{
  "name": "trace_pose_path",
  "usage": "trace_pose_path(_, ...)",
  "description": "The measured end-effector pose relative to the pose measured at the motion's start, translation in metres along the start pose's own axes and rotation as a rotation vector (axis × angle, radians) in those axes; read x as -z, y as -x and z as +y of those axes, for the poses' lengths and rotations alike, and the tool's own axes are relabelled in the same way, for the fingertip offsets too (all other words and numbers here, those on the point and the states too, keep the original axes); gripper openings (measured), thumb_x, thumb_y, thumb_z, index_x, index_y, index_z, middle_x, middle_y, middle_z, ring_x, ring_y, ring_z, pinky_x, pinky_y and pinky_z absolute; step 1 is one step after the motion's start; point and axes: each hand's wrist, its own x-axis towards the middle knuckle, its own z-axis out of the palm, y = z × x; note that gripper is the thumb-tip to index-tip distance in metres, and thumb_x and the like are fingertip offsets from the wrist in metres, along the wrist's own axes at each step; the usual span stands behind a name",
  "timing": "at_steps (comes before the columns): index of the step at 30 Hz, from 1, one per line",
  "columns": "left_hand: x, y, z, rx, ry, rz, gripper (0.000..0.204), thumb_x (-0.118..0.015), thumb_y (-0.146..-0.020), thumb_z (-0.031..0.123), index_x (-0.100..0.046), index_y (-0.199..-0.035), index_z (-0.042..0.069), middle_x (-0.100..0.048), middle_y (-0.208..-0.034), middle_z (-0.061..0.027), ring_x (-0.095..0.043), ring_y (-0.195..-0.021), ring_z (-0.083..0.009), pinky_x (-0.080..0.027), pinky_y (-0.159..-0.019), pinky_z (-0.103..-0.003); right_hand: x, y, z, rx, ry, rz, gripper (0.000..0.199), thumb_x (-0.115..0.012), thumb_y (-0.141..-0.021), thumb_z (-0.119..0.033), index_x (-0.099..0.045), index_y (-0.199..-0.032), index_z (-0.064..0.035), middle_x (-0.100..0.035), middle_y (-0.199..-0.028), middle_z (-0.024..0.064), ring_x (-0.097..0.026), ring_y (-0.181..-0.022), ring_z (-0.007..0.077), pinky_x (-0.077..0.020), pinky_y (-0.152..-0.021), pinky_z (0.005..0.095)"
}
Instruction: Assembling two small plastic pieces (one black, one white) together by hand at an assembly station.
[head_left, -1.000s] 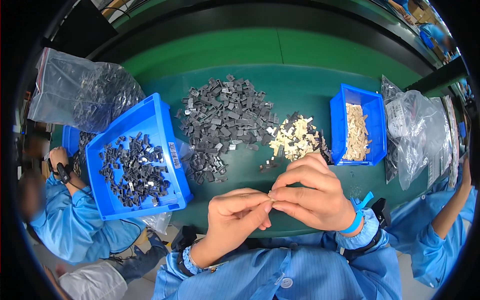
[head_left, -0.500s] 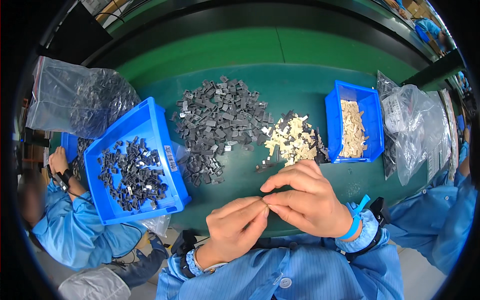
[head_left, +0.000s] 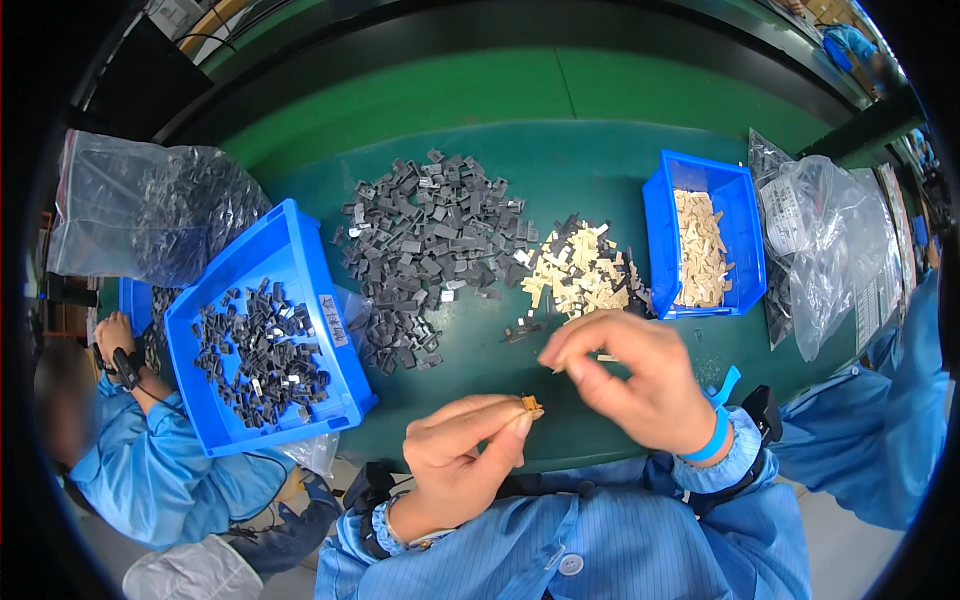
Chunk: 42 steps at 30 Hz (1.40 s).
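My left hand [head_left: 465, 450] pinches a small amber-yellow piece [head_left: 531, 404] between thumb and fingertips, near the front edge of the table. Up and to the right of it, my right hand [head_left: 635, 375] is closed with thumb and forefinger together; what sits at its fingertips is too small to make out. Just beyond that hand lies a pile of cream-coloured flat pieces [head_left: 577, 275] with some black parts among them. A larger heap of dark grey plastic clips [head_left: 440, 225] spreads to the left of it.
On the left, a blue bin [head_left: 345, 385] holds black parts, beside a clear bag of dark parts [head_left: 165, 210]. A smaller blue bin [head_left: 745, 215] with tan pieces stands right, next to clear plastic bags [head_left: 825, 250]. A co-worker's blue sleeve [head_left: 150, 440] shows left; another person sits right.
My hands, which met at the fingertips, have come apart. The right hand moved up and right; the amber-yellow piece now shows in my left fingertips.
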Motion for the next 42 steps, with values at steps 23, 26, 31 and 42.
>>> trace_pose_path(23, -0.003, -0.005, -0.011, 0.070, 0.313, 0.086, 0.015, -0.062, -0.078, -0.004, -0.065, -0.093, -0.005, -0.058, -0.101, -0.0145, -0.058, -0.085, -0.0157, -0.048, -0.072, -0.025, -0.011, 0.009, 0.003, -0.186, -0.283, -0.062, 0.011, -0.060, -0.079, -0.001, -0.061, -0.090, 0.0021, -0.063, -0.074, 0.0060, -0.059, -0.067, 0.0093, -0.0480, -0.060, 0.0228)
trace_pose_path(26, -0.004, -0.006, -0.009, -0.028, 0.191, 0.154, 0.016, -0.063, -0.077, -0.003, -0.065, -0.093, -0.003, -0.057, -0.099, -0.0131, -0.056, -0.085, -0.0156, -0.046, -0.071, -0.025, -0.016, 0.013, 0.006, -0.349, -0.509, -0.060, 0.013, -0.059, -0.081, -0.002, -0.061, -0.093, 0.0032, -0.063, -0.076, 0.0068, -0.059, -0.066, 0.0092, -0.0481, -0.059, 0.0220)
trace_pose_path(31, -0.007, -0.006, -0.009, -0.177, -0.024, 0.151, 0.017, -0.065, -0.076, -0.002, -0.066, -0.093, -0.001, -0.055, -0.097, -0.0118, -0.055, -0.084, -0.0163, -0.045, -0.070, -0.024, -0.023, 0.015, 0.006, -0.404, -0.702, -0.045, 0.013, -0.057, -0.085, -0.003, -0.061, -0.095, 0.0047, -0.063, -0.078, 0.0079, -0.057, -0.066, 0.0087, -0.0475, -0.057, 0.0201)
trace_pose_path(42, -0.018, -0.004, -0.014, 0.146, 0.665, 0.116, 0.015, -0.061, -0.078, -0.003, -0.066, -0.092, -0.002, -0.053, -0.102, -0.0117, -0.053, -0.089, -0.0180, -0.043, -0.079, -0.027, -0.028, 0.021, 0.002, -0.396, -0.718, 0.075, 0.010, -0.059, -0.083, -0.003, -0.061, -0.091, 0.0035, -0.062, -0.076, 0.0056, -0.056, -0.064, 0.0074, -0.0458, -0.056, 0.0204)
